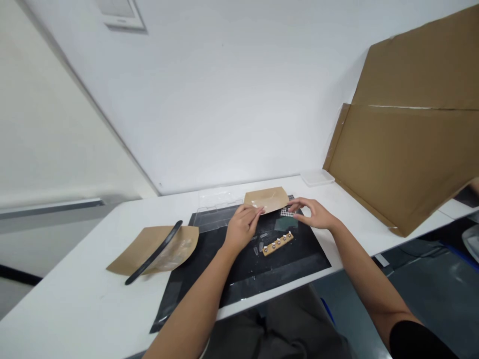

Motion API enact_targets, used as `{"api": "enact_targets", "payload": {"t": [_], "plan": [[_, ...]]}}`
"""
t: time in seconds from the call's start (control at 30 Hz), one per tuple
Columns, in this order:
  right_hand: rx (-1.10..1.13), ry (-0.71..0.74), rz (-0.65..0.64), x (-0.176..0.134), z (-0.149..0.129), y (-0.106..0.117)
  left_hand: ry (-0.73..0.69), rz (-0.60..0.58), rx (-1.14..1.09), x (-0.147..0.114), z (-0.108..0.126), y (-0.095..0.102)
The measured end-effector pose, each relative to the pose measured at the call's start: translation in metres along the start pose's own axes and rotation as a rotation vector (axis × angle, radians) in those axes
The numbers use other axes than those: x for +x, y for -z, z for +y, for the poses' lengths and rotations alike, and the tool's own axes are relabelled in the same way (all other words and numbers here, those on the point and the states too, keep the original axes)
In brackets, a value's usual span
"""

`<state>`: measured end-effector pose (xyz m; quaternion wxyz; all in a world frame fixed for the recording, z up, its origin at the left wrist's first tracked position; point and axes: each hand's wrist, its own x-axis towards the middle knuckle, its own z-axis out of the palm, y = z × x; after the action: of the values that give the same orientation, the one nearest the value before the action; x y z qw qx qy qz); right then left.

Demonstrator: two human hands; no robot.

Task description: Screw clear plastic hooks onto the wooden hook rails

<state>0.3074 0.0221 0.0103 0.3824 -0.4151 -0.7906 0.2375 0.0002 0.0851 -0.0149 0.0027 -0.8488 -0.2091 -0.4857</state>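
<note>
My left hand [244,225] is closed in a pinch at the near edge of a brown paper sheet [275,195] with clear plastic on it. What its fingertips hold is too small to make out. My right hand [315,214] is open, thumb and forefinger apart, over a small sheet of white dots [287,212]. Below the hands lies a narrow wooden strip [278,243] with a row of shiny metal studs and small white pieces on top. Several clear nail-shaped tips [261,246] are scattered left of the strip. A greenish translucent piece [286,224] is beside the dots.
A black mat [277,267] covers part of the white table [90,294]. At left, a dark curved strip [155,253] crosses another brown paper piece [130,252]. Clear plastic packaging [213,215] lies behind. A shallow clear tray [317,177] and large cardboard panel [404,159] stand right.
</note>
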Motion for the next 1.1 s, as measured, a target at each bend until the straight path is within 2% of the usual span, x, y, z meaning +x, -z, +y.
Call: {"api": "enact_targets", "payload": {"t": [0.13,0.3,0.43,0.6,0.87,0.97,1.1], "plan": [[0.043,-0.056,-0.149,-0.008,0.002,-0.011,-0.005,-0.016,0.016,-0.002,-0.001,0.0],[0.038,-0.145,-0.221,-0.008,0.016,-0.021,0.0,-0.04,0.028,-0.004,-0.004,-0.002],[0.028,-0.125,-0.285,-0.005,0.021,-0.023,0.02,-0.059,0.034,-0.005,-0.006,-0.003],[0.008,-0.063,-0.307,-0.004,0.022,-0.028,0.059,-0.071,0.027,-0.003,-0.002,-0.002],[-0.024,-0.055,-0.277,-0.008,0.013,-0.024,0.137,-0.078,0.012,-0.001,0.0,0.001],[-0.041,-0.086,-0.194,-0.024,0.008,-0.02,0.165,-0.084,-0.003,-0.001,-0.001,0.001],[-0.103,-0.144,-0.059,-0.06,0.008,-0.01,0.217,-0.087,-0.017,-0.004,-0.004,-0.003]]}}
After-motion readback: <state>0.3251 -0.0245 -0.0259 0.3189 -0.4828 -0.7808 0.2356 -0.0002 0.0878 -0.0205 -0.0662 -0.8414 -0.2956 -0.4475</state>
